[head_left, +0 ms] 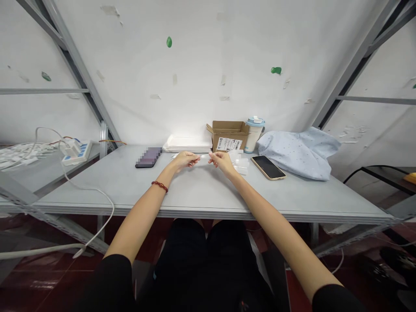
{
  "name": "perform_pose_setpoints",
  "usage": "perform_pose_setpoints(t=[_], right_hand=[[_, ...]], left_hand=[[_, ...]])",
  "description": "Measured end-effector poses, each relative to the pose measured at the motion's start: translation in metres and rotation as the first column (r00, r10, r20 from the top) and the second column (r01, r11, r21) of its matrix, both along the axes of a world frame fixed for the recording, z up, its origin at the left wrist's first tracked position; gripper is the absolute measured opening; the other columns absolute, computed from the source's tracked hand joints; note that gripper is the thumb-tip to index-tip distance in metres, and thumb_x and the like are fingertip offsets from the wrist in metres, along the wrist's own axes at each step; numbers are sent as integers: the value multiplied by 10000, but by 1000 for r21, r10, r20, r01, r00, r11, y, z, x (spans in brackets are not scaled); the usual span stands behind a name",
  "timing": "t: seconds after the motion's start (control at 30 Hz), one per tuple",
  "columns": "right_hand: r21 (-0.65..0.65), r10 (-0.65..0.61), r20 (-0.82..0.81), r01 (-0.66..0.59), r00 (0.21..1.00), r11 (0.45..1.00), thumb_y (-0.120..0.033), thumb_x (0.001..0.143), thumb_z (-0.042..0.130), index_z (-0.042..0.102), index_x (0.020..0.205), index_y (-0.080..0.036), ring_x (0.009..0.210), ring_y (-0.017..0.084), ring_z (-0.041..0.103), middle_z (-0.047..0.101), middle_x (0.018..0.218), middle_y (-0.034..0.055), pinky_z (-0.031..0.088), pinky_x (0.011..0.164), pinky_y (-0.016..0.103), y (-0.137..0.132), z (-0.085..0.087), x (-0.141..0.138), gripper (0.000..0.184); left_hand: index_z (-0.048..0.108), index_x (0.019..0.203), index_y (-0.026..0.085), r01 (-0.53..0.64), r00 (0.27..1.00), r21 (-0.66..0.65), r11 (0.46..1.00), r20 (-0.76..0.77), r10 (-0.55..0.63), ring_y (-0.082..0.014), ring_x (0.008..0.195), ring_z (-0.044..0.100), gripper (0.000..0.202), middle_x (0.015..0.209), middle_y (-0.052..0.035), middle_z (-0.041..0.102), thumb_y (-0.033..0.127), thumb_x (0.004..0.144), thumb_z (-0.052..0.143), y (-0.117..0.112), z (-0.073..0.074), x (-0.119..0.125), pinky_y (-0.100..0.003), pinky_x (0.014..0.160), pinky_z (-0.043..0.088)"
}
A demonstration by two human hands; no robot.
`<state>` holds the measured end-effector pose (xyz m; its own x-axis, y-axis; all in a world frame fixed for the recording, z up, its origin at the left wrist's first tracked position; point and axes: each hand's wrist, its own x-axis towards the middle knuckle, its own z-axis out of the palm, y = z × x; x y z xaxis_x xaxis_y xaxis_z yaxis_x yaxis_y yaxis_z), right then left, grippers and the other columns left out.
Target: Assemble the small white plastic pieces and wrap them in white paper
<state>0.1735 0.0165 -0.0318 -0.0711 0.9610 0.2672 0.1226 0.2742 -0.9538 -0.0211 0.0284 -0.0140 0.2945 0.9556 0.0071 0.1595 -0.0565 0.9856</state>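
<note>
Left arm and right arm stretch out, angling inward; left hand and right hand face each other, both pinched, just apart!

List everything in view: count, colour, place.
Table: 1, grey, centre
Wall: 1, white, behind table
Floor: 1, dark red, below
Rails: several, grey, both sides
Power strip: 1, white and blue, left
Cables: several, white, left
Cloth: 1, bluish, table's right
Phone: 1, black, left of cloth
Cup: 1, white and blue, behind phone
Box: 1, brown, left of cup
Stack: 1, white, left of box
Pixelated slab: 1, dark, table's left
Loose pieces: several, clear, before box
Held piece: 1, clear, centre
Bracelet: 1, reddish, left of centre
Legs: 2, in black, below table
Left hand: 1, bare, pinching held piece
Right hand: 1, bare, likewise
</note>
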Motion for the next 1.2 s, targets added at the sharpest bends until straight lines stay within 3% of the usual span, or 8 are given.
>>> perform_pose_setpoints(t=[0.3,0.63,0.8,0.93,1.07,1.2], right_hand=[[-22,3,48,-2,999,1000,-632,745,629,521,568,-169,441,69,409,650,551,53,362,470,220,2,-4,1,507],[1,22,31,-22,999,1000,-676,712,635,555,615,-164,470,76,433,684,616,74,373,471,215,2,-2,1,527],[24,32,55,-34,998,999,-634,734,625,568,641,-163,484,83,436,687,627,71,368,481,217,3,-3,1,483],[84,24,178,-39,984,996,-534,802,596,611,699,-164,526,101,481,705,668,55,397,537,227,4,-4,2,384],[209,-123,368,48,922,977,-400,866,564,653,773,-160,678,145,592,712,753,52,435,668,255,8,-4,7,273],[352,-283,622,62,730,934,-297,898,539,672,955,-154,984,225,585,695,1017,104,434,834,318,10,-7,11,203]], left_hand=[[650,599,132,-16,1000,80,997,20,15,-79,555,432,384,656,-31,604,464,543,833,5,-7,-1,-255,559,338],[675,654,126,-96,993,5,995,75,95,-93,550,459,324,611,-21,568,440,659,754,3,1,-3,-262,570,353],[666,641,134,-55,998,49,997,29,53,-82,532,428,354,609,-10,563,458,603,804,5,-1,-5,-260,560,346],[653,611,134,-65,998,72,995,14,64,-84,547,445,336,605,-8,559,409,556,839,7,2,-15,-251,558,359],[662,646,123,-225,968,48,973,123,217,-91,548,463,278,588,-14,551,332,564,825,12,9,-35,-237,514,341],[632,610,122,-373,925,32,927,84,370,-77,506,440,201,552,-4,533,237,588,795,18,10,-58,-225,476,321]])
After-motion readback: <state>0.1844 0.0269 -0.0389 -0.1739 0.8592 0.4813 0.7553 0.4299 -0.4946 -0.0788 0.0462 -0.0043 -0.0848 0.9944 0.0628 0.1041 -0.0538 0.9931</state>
